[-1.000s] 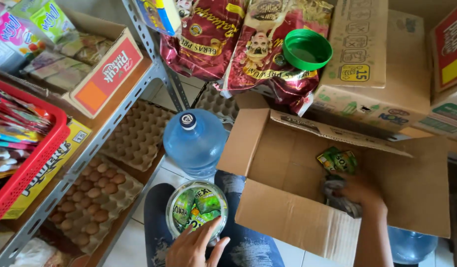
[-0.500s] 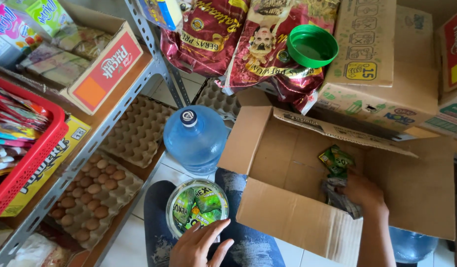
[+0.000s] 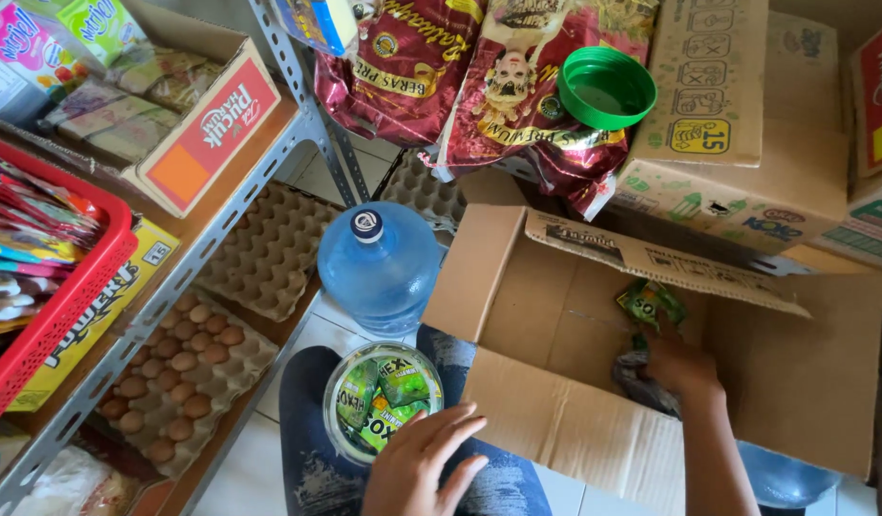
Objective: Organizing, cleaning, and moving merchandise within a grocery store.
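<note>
Inside box (image 3: 555, 315), right hand (image 3: 684, 368) half-hidden, grip unclear

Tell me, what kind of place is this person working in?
Probably a small grocery shop or its stockroom. Metal shelves hold boxed snacks, egg trays sit low down, and rice bags lean beside stacked cartons. The right hand reaches into an open box of green packets.

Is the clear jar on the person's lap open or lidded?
Open: the clear jar has no lid, green sachets show inside, and a green lid lies apart.
</note>
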